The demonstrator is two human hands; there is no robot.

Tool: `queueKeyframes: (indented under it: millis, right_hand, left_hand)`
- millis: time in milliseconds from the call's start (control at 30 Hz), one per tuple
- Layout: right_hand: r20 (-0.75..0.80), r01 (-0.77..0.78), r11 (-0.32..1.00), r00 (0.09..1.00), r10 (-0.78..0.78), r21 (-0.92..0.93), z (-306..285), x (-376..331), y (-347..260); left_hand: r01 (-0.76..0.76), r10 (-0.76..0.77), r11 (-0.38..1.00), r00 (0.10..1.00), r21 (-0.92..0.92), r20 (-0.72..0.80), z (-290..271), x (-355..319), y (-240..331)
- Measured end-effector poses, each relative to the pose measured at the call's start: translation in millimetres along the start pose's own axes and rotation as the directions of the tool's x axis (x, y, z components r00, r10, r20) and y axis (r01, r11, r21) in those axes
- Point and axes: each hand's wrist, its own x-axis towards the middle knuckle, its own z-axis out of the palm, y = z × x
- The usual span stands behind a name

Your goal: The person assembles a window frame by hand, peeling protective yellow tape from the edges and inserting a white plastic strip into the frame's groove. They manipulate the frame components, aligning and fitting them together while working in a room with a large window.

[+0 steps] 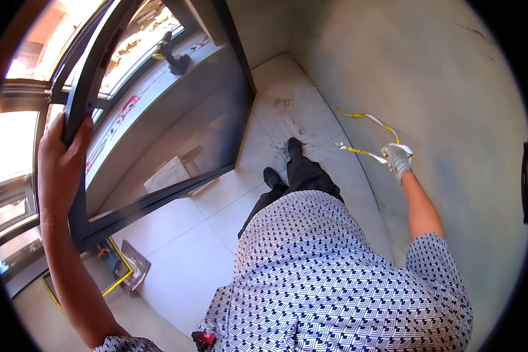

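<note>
My bare left hand (64, 158) is wrapped round the upright edge of a dark window sash (81, 105), which stands swung into the room with its glass pane. Out to the right, my right hand (396, 159) wears a pale knit glove and is closed on a yellow and white strip of tape (366, 154). Two loose ends of this strip curl away to the left of the glove, in front of the wall. Part of it is bunched at the fingers.
A cordless drill (171, 56) with a yellow part is visible on the sill, seen through the sash. Below the sash lie a yellow-edged panel (125, 273) and brown crumpled packaging (138, 264). Dark smudges mark the tiled floor (211, 237). A grey wall (446, 88) rises at right.
</note>
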Motion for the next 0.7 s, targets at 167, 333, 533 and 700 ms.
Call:
queueKeyframes:
  millis: [167, 333, 533, 700]
  right_hand:
    - [0.168, -0.005, 0.991, 0.985, 0.028, -0.134, 33.1, -5.9, 55.2]
    - [0.137, -0.085, 0.975, 0.984, 0.115, -0.207, 47.6, 1.2, 91.3]
    - [0.175, 0.074, 0.919, 0.985, -0.005, -0.388, 29.7, 27.8, 130.2]
    - [0.135, 0.300, 0.427, 0.917, -0.376, -0.853, 18.1, 15.6, 127.7]
  left_hand:
    - [0.016, -0.016, 1.000, 1.000, -0.024, -0.009, -0.1, -7.0, -4.5]
    - [0.075, -0.075, 0.997, 0.997, -0.016, -0.005, -4.0, -12.0, -20.7]
    - [0.096, -0.096, 0.995, 0.995, -0.008, 0.024, -2.0, -12.6, -37.9]
    - [0.146, -0.146, 0.988, 0.989, -0.055, 0.010, -6.0, -17.9, -39.1]
